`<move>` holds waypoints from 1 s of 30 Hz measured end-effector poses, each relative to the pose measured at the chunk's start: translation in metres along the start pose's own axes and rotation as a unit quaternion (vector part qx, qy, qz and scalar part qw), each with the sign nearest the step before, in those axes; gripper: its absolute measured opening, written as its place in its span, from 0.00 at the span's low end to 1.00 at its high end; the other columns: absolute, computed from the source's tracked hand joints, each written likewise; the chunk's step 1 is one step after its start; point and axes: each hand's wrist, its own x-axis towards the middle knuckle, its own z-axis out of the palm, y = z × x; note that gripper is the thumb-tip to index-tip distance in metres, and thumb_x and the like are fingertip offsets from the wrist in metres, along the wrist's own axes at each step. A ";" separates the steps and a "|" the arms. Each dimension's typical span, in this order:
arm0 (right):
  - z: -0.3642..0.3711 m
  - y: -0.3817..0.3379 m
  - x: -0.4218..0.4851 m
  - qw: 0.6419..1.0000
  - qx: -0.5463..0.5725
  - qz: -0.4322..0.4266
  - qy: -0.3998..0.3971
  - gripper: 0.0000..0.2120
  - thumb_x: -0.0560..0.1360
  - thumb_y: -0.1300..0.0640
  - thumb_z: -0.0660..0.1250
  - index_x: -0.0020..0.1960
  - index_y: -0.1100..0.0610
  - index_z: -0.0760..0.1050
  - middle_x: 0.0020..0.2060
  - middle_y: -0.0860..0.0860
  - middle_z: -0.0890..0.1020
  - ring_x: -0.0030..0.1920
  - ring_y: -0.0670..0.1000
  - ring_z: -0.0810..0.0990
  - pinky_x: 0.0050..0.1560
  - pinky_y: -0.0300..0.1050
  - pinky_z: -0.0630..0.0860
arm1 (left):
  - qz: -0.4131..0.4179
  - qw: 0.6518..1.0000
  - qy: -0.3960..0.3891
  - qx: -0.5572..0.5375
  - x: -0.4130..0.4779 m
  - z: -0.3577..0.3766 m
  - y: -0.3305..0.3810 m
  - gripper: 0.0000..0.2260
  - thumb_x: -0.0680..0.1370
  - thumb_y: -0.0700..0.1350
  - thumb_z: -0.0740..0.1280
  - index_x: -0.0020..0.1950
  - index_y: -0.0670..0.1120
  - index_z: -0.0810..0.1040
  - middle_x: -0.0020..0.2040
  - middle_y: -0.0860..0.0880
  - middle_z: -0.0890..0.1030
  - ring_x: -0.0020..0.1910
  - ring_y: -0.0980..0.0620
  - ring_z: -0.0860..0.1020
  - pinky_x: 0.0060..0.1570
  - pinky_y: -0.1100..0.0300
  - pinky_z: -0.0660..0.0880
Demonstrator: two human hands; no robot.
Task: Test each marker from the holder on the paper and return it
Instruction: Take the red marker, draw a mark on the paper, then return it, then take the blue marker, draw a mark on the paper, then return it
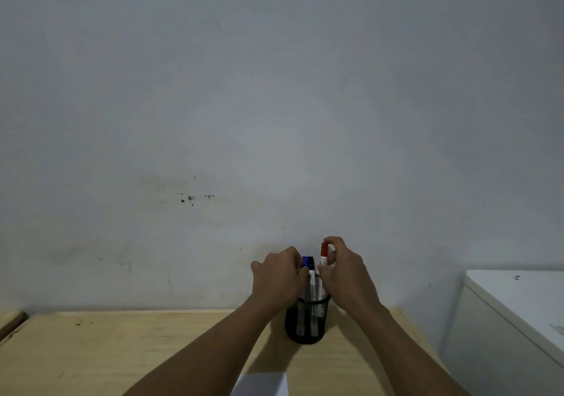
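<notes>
— Where are the markers?

— Standing up in the black mesh holder [307,319] at the back of the wooden surface [122,353]. Caps pointing up.

— And the hands?

— Both up at the holder. Right hand [345,270] pinching the red-capped marker [324,253], already higher than the others. Left hand [279,273] curled by the blue-capped markers [309,262]; cannot tell if gripping one.

— Next?

— Probably pull the red one straight up, along its long side. Then bring it back to the white paper [262,385], down at the near edge.
</notes>
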 end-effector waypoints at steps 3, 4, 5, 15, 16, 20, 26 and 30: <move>0.006 0.001 -0.001 0.999 -0.036 0.011 -0.011 0.18 0.79 0.56 0.67 0.68 0.52 0.70 0.54 0.53 0.83 0.47 0.52 0.81 0.41 0.42 0.77 | 0.002 1.000 0.011 -0.015 0.000 0.004 0.001 0.05 0.79 0.50 0.66 0.49 0.53 0.70 0.49 0.52 0.82 0.46 0.52 0.76 0.51 0.53 0.61; 0.008 0.001 -0.001 0.999 -0.040 0.009 -0.011 0.18 0.79 0.55 0.66 0.67 0.51 0.70 0.54 0.53 0.83 0.48 0.53 0.82 0.43 0.46 0.78 | -0.001 1.000 0.016 -0.020 0.000 0.004 0.001 0.06 0.79 0.50 0.66 0.49 0.54 0.69 0.48 0.53 0.82 0.46 0.52 0.76 0.51 0.53 0.60; 0.009 0.001 -0.001 0.999 -0.048 0.009 -0.010 0.18 0.78 0.55 0.66 0.67 0.51 0.71 0.54 0.53 0.83 0.50 0.54 0.82 0.45 0.49 0.79 | -0.003 0.999 0.022 -0.027 0.000 0.005 0.000 0.06 0.79 0.50 0.67 0.49 0.54 0.69 0.48 0.54 0.82 0.47 0.52 0.76 0.50 0.53 0.60; 0.012 -0.009 -0.007 0.991 -0.136 0.000 -0.015 0.16 0.82 0.50 0.60 0.68 0.51 0.74 0.57 0.52 0.84 0.58 0.56 0.80 0.57 0.52 0.76 | -0.021 0.992 0.051 -0.111 -0.005 -0.021 -0.003 0.12 0.77 0.49 0.67 0.58 0.54 0.68 0.42 0.56 0.81 0.45 0.53 0.79 0.48 0.52 0.59; 0.010 -0.011 -0.008 0.992 -0.123 0.005 -0.007 0.17 0.83 0.50 0.59 0.69 0.51 0.74 0.59 0.52 0.84 0.59 0.55 0.80 0.59 0.54 0.76 | -0.018 0.992 0.057 -0.115 -0.006 -0.028 -0.002 0.14 0.77 0.49 0.67 0.61 0.55 0.69 0.43 0.56 0.81 0.45 0.53 0.79 0.49 0.52 0.59; -0.009 -0.029 -0.018 0.998 -0.033 0.012 0.056 0.17 0.82 0.48 0.61 0.69 0.50 0.73 0.57 0.49 0.83 0.57 0.51 0.82 0.57 0.54 0.79 | -0.020 0.983 0.118 -0.141 -0.010 -0.070 0.006 0.12 0.79 0.51 0.66 0.62 0.59 0.74 0.46 0.58 0.82 0.43 0.59 0.78 0.50 0.53 0.57; -0.043 -0.095 -0.057 0.975 0.215 0.020 0.059 0.10 0.79 0.51 0.68 0.44 0.56 0.81 0.34 0.52 0.84 0.32 0.48 0.80 0.39 0.54 0.80 | -0.110 0.896 0.193 -0.385 -0.042 -0.143 0.018 0.04 0.76 0.52 0.71 0.50 0.55 0.81 0.44 0.58 0.84 0.45 0.58 0.79 0.58 0.46 0.72; -0.051 -0.140 -0.089 0.871 0.468 0.130 -0.070 0.13 0.77 0.50 0.72 0.50 0.61 0.83 0.41 0.57 0.85 0.38 0.52 0.81 0.38 0.48 0.81 | -0.108 0.840 0.165 -0.505 -0.087 -0.174 0.025 0.05 0.78 0.46 0.70 0.53 0.48 0.82 0.47 0.51 0.86 0.48 0.52 0.80 0.43 0.59 0.73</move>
